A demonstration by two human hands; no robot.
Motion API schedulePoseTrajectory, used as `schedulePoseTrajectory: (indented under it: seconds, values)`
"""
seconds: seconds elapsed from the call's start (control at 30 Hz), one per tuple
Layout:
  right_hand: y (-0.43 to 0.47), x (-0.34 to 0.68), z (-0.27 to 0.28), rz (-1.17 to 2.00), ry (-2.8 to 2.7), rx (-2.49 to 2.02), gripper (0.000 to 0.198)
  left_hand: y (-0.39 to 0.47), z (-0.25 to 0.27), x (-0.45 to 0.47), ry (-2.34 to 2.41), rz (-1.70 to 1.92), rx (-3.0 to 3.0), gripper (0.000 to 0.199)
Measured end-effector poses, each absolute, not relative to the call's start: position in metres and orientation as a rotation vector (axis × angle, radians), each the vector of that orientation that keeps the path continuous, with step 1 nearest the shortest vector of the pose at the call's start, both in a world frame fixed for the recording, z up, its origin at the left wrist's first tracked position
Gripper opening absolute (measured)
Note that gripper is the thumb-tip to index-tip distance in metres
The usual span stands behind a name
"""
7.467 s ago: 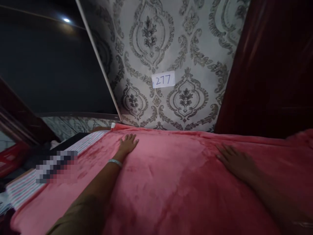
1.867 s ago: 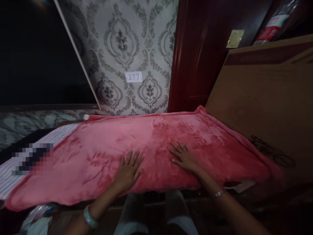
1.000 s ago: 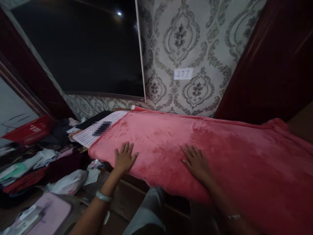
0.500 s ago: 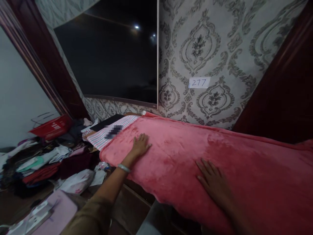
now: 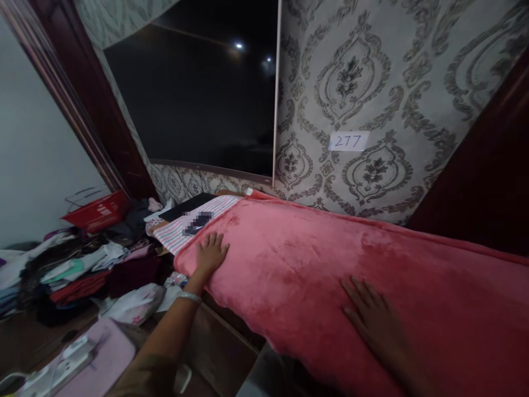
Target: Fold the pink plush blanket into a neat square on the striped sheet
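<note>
A plush pinkish-red blanket [image 5: 289, 259] lies spread over a long surface along the wall, its front edge hanging down. My left hand [image 5: 211, 252] rests flat near the blanket's left end, fingers spread and holding nothing. Farther right, my right hand [image 5: 372, 314] also lies flat on the fabric with its fingers apart. Just beyond my left hand, a striped cloth [image 5: 177, 230] sticks out from under the blanket's left end. On it is a dark object [image 5: 200, 221], partly blurred out.
A large television [image 5: 198, 99] hangs above on the patterned wall, beside a paper marked 277 [image 5: 349, 141]. Piles of clothes [image 5: 82, 275] and a red basket [image 5: 99, 212] are at the left. A power strip [image 5: 61, 366] lies on a pink surface [image 5: 109, 353] at lower left.
My left hand has slid left and nearer to me across the blanket, toward its left end. My right hand stays at about the same spot. The view has shifted slightly left.
</note>
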State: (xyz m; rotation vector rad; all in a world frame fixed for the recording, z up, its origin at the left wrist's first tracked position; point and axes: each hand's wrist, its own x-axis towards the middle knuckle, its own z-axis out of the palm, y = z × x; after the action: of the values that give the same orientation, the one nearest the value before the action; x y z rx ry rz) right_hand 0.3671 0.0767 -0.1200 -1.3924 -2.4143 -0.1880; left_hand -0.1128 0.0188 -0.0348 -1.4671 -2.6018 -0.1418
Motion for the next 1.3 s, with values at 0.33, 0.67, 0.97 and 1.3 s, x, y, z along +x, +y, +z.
schedulePoseTrajectory:
  seconds: [0.33, 0.67, 0.97, 1.3]
  values:
    - [0.078, 0.365, -0.123, -0.183, -2.395, -1.39, 0.061, -0.046, -0.039, -0.132, -2.752, -0.226, -1.149, 0.059]
    - [0.08, 0.367, -0.126, -0.192, -2.382, -1.366, 0.063, -0.039, -0.011, -0.114, -2.527, -0.198, -1.411, 0.053]
    - [0.086, 0.375, -0.143, -0.136, -2.323, -1.3, 0.064, -0.002, -0.025, -0.089, -2.45, -0.135, -1.866, 0.057]
    - [0.119, 0.39, -0.139, -0.053, -2.279, -1.249, 0.073, 0.076, -0.01, -0.077, -2.326, -0.254, -2.172, 0.063]
